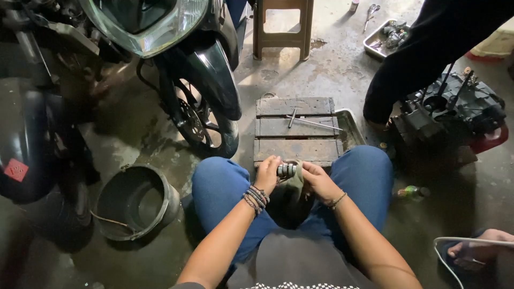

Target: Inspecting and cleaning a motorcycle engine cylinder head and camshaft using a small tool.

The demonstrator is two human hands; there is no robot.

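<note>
I sit on the floor with knees in blue jeans apart. My left hand [267, 172] grips a small ribbed metal part [286, 170], a short shaft with rings. My right hand [317, 181] holds a grey-green rag [293, 184] against that part. Both hands meet just in front of a low wooden pallet board [297, 150]. On that board lies a long metal T-shaped tool [310, 122].
A motorcycle front wheel [206, 120] and fender stand left of the board. A dark round bucket [136, 200] lies on the floor at left. Another person in black crouches by an engine block [452, 115] at right. A metal tray [386, 36], a stool [284, 27] and a bare foot [476, 250] are around.
</note>
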